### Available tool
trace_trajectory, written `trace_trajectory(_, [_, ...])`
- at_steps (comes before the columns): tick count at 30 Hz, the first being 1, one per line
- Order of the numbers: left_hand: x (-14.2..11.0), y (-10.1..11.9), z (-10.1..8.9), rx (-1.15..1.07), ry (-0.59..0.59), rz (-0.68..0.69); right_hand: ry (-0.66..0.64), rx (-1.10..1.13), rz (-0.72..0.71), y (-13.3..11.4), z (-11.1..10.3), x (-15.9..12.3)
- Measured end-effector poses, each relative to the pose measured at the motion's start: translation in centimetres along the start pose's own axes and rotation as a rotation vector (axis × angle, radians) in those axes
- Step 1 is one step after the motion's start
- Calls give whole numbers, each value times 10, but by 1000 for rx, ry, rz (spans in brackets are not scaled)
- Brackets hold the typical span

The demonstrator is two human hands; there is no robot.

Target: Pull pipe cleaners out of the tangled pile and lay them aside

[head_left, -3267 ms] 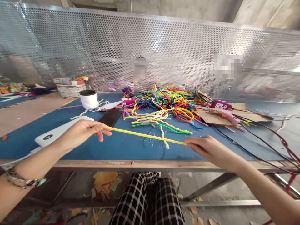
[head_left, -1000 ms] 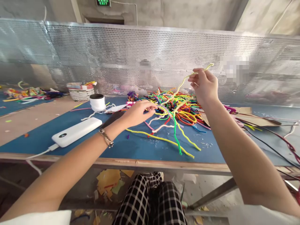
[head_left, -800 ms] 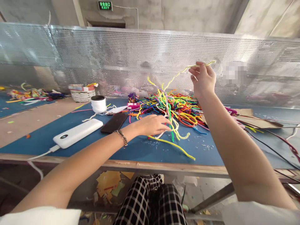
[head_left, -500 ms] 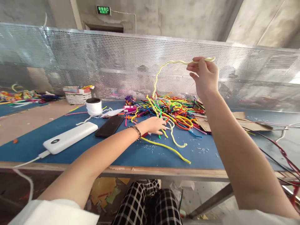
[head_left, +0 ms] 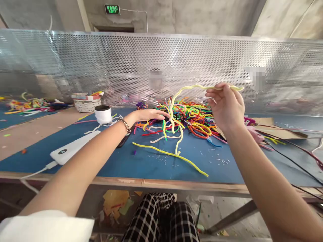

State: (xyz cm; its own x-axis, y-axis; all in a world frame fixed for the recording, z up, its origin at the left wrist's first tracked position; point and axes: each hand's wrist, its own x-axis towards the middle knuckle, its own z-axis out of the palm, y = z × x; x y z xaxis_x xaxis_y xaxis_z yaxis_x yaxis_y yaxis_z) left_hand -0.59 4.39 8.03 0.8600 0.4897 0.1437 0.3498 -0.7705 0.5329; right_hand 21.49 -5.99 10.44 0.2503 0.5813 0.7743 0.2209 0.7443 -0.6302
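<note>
The right hand (head_left: 228, 107) pinches a pale yellow strand (head_left: 193, 86) near its tip – apparently so its length can arch freely down to the colourful pile (head_left: 200, 110) on the tabletop (head_left: 141, 164). The left hand (head_left: 146, 115) reaches there, fingers outstretched – any grip unclear.

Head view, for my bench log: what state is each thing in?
Right hand: pinching pale yellow strand.
Left hand: at pile, grip unclear.
Pale yellow strand: wavy, lifted.
Bright yellow strand: lying, gently bent.
White power bank: plugged in.
Phone: mostly hidden.
White cylinder: upright.
Basket: filled.
Exit sign: lit.
</note>
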Motion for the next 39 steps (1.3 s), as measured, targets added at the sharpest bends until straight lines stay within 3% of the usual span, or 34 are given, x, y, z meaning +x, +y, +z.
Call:
trace_trajectory(5, [-4, 23, -17, -215, 625, -31, -91, -43, -2, 1, 4, -8])
trace_trajectory(7, [-11, 45, -17, -175, 721, 24, -159, 10, 47, -4, 12, -18])
trace_trajectory(8, [-16, 57, -14, -135, 695, 63, -205, 48, 74, -7, 17, -24])
trace_trajectory(10, [-26, 78, -3, -114, 490, 124, -317, 107, 123, -12, 27, -36])
trace_trajectory(12, [-33, 91, 12, -148, 315, 57, -409, 135, 161, -15, 36, -45])
trace_trajectory(14, [-38, 96, 24, -230, 247, -12, -449, 149, 188, -15, 40, -50])
trace_trajectory(18, [-39, 88, 30, -179, 323, -88, -387, -35, 109, -14, 38, -50])
trace_trajectory(21, [-39, 84, 25, -71, 403, -143, -267, -520, -241, -23, 34, -50])
trace_trajectory(24, [-39, 84, 24, -101, 383, -149, -439, -1028, -664, -34, 35, -57])
trace_trajectory(26, [-40, 83, 27, -124, 348, -135, -610, -1223, -807, -37, 39, -63])
trace_trajectory(28, [-41, 82, 30, -162, 335, -124, -684, -1327, -835, -37, 44, -68])
trace_trajectory(32, [-47, 81, 34, -288, 254, -100, -707, -1426, -767, -38, 48, -73])
trace_trajectory(39, [-58, 88, 28, -259, 173, -206, -802, -1469, -725, -49, 43, -68])
